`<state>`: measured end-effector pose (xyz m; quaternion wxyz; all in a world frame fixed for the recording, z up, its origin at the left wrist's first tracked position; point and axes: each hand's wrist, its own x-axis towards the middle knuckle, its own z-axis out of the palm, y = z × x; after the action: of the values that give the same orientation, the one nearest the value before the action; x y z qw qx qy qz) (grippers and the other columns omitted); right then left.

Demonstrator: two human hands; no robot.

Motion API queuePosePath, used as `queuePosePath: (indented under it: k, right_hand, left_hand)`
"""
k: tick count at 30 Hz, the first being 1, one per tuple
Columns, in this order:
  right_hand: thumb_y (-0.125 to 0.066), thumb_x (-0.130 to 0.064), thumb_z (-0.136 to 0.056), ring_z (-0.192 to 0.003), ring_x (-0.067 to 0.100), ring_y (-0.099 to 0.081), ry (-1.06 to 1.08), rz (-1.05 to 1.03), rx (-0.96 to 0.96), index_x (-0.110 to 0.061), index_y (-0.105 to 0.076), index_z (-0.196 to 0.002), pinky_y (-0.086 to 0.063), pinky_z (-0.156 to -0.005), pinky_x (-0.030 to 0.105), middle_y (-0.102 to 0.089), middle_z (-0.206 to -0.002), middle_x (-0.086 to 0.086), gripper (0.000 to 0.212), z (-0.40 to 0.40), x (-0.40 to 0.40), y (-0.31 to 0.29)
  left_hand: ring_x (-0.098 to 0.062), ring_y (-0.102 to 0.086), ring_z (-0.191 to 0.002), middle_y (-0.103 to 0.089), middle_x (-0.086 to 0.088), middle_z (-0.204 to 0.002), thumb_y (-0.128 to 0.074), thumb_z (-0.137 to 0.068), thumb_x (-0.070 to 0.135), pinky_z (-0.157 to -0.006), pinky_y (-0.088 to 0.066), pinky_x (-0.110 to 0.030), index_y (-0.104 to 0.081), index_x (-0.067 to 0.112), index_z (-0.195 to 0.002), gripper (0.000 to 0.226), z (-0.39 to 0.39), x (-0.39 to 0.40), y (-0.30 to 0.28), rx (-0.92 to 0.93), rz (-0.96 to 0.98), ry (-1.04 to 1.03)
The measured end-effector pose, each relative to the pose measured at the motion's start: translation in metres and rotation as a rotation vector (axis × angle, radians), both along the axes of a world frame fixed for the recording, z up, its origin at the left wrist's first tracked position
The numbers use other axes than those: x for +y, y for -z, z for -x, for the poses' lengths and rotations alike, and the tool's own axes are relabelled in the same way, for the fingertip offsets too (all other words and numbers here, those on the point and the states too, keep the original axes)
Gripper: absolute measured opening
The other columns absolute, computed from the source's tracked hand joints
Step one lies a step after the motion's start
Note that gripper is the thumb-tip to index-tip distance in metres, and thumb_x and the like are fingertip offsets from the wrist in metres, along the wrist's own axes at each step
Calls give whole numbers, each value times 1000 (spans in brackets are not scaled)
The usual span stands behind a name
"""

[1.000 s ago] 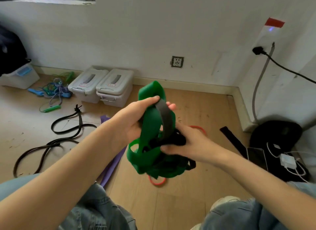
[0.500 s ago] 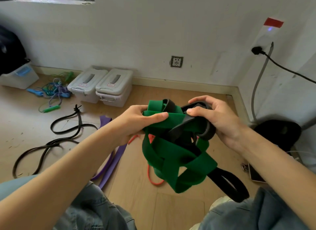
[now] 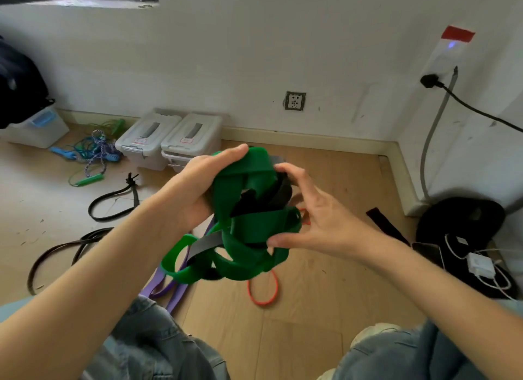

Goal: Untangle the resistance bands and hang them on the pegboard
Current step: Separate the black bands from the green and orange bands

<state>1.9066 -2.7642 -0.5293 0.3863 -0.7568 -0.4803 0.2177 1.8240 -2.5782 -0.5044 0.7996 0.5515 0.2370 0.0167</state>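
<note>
Green band (image 3: pixel 254 232) tangled with black band (image 3: pixel 278 191), held mid-air between hands. Left hand (image 3: pixel 198 190) grips its left side; right hand (image 3: pixel 314 218) spread, fingertips touching right edge.

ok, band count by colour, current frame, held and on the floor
green band: 1, held
black band: 1, tangled in it
purple band: 1, floor
orange band: 1, floor
Total: 4. Dark loops far left unclear, not counted.
</note>
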Motion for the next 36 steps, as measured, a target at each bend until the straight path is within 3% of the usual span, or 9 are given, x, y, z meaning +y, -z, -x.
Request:
queuePosePath:
  k: [4,8,15,19,21,25,28,32,36]
  right_hand:
    - [-63,-67,-66,-67,10,-61,162,44,-361,-45,-11,-142,-50,-68,28,-57,-74,-14,95,7,3,6]
    - [-59,-55,-81,-68,18,-60,352,173,-722,-25,-30,-141,-40,-59,27,-61,-72,-6,73,-5,-8,5]
    - [-63,-15,-86,-72,11,-59,397,-140,-249,-21,-69,-90,-43,-64,8,-64,-81,-4,9,-12,3,-11]
    - [-61,-10,-88,-61,11,-62,555,-318,168,-20,-63,-80,-54,-59,27,-68,-74,-2,14,-22,-7,-18]
    - [-60,-8,-89,-51,7,-55,668,-393,360,-18,-60,-76,-49,-51,26,-62,-64,-2,16,-26,-8,-24]
    - [-55,-6,-90,-38,4,-45,686,-500,729,-10,-56,-75,-39,-40,18,-51,-44,-6,16,-31,-2,-33]
    - [-56,-11,-91,-46,7,-49,596,-465,830,-11,-58,-75,-41,-48,22,-54,-58,1,16,-33,-6,-34]
    - [-57,-33,-89,-103,15,-56,575,-97,405,-14,-59,-111,-45,-90,30,-60,-109,0,29,-42,-16,-24]
    - [-54,-67,-69,-101,7,-54,338,142,147,-26,-53,-109,-42,-71,17,-55,-110,-11,57,-12,-14,-10]
  left_hand:
    - [-18,-71,-65,-73,-11,-81,-64,-79,35,-52,-55,-26,-72,7,-85,29,-2,6,-1,-1,150,-90]
    - [-16,-67,-57,-65,-17,-85,-64,-85,31,-48,-55,-23,-57,-4,-101,38,-3,18,20,233,-190,-238]
    - [-24,-55,-104,-53,2,-110,-53,-57,72,-73,-56,-33,-51,17,-106,74,19,2,37,503,-508,413]
    - [-30,-62,-103,-63,-16,-115,-67,-54,68,-78,-58,-39,-64,12,-115,83,0,-29,29,256,-123,341]
    - [-16,-68,-95,-57,-2,-130,-79,-50,62,-73,-58,-30,-38,18,-140,108,-4,-30,31,42,-105,184]
    - [-11,-45,-126,-40,7,-141,-86,-49,45,-102,-43,-33,-4,35,-146,128,4,-55,51,-143,-809,349]
    - [-16,-60,-102,-59,6,-105,-81,-62,17,-79,-46,-13,-23,17,-141,98,0,-49,53,-68,-1051,232]
    - [-13,-69,-62,-70,-7,-81,-78,-67,6,-51,-52,-22,-54,16,-118,57,-2,-22,35,95,-562,38]
    - [-16,-69,-59,-71,-11,-80,-76,-72,10,-47,-51,-24,-61,13,-99,31,1,-20,28,134,-395,-55]
